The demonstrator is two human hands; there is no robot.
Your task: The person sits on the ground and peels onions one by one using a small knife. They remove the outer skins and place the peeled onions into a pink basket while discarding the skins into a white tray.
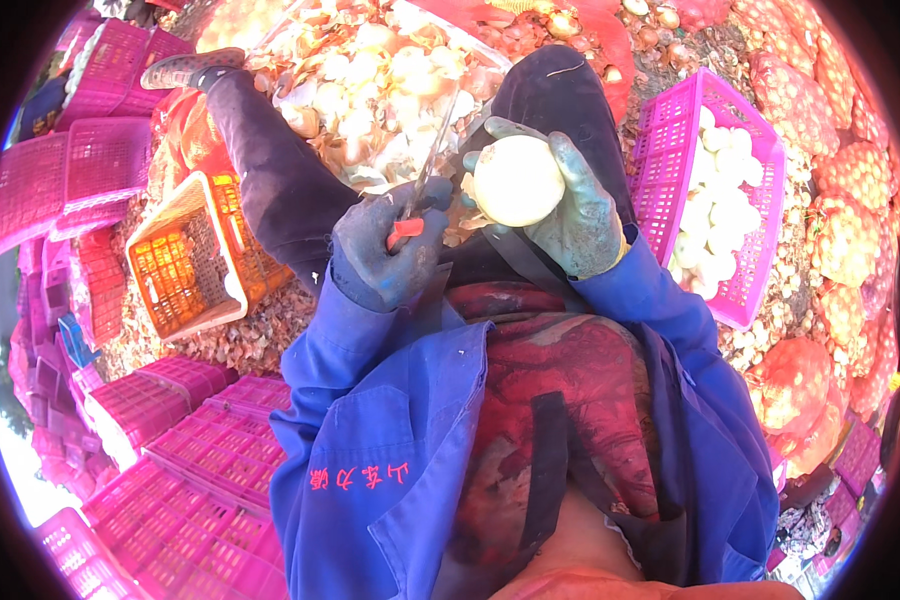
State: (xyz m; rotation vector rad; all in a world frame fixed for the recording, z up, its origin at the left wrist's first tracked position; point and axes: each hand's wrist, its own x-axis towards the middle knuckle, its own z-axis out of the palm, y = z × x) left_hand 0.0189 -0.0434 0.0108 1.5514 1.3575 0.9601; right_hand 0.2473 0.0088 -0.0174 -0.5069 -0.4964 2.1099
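Note:
My left hand (396, 244), in a dark worn glove, is closed around a knife (429, 154) whose red handle end shows at the fist and whose thin blade points up and away. A peeled pale onion (518, 181) rests in my right hand (577, 202), which wears a grey-green glove, fingers around its far side and edge. The blade and the onion are apart. Beyond both hands lies a heap of onions (375, 82) with loose dry skins, between my spread legs.
On the right stands a pink plastic crate (656, 187) holding peeled onions, with full mesh sacks (844, 232) behind. A tilted orange crate (229, 240) lies at left on scattered skins. Many pink crates (195, 517) are stacked at the left and lower left.

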